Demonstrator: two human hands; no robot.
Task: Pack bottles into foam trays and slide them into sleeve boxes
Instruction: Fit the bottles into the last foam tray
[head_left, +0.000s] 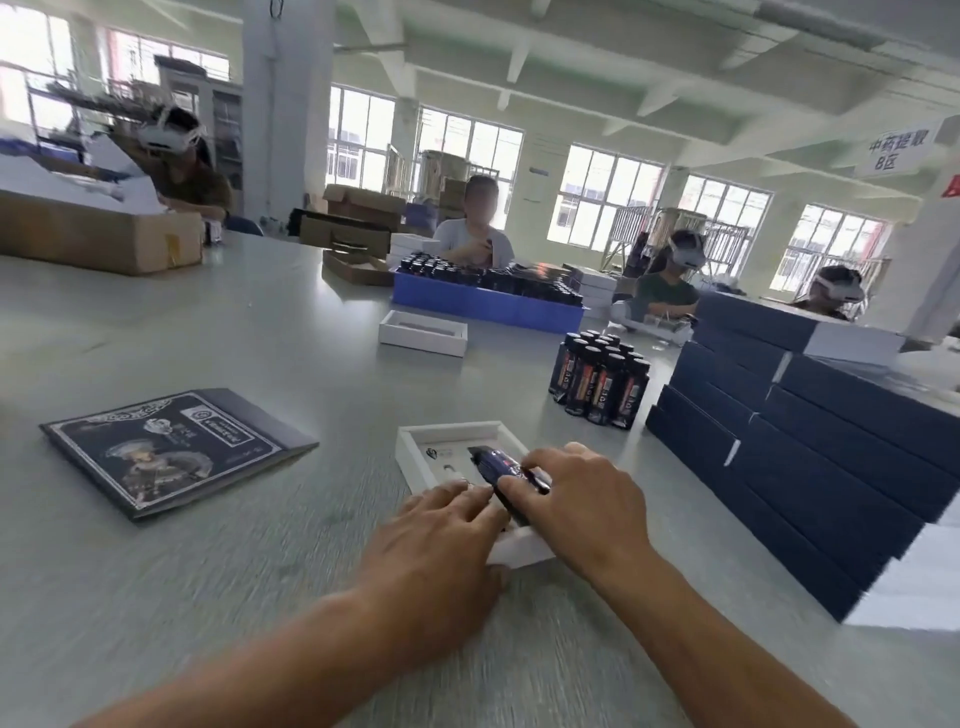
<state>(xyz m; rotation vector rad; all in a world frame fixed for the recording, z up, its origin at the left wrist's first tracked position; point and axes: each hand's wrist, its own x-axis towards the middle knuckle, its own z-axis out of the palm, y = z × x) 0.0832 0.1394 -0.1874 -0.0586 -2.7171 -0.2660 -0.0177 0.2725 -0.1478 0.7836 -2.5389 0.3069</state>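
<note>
- Nearest us, our left hand (441, 540) lies flat with fingers straight, pressing on the near-left edge of the white foam tray (447, 436).
- Far to the left, a dark printed sleeve box (171, 452) lies flat on the grey table (260, 338).
- Our right hand (576, 499) curls its fingers round a dark bottle (498, 462) lying in the tray.
- Further right and farther off, a cluster of upright bottles (600, 379) stands near a stack of navy boxes (810, 467).
</note>
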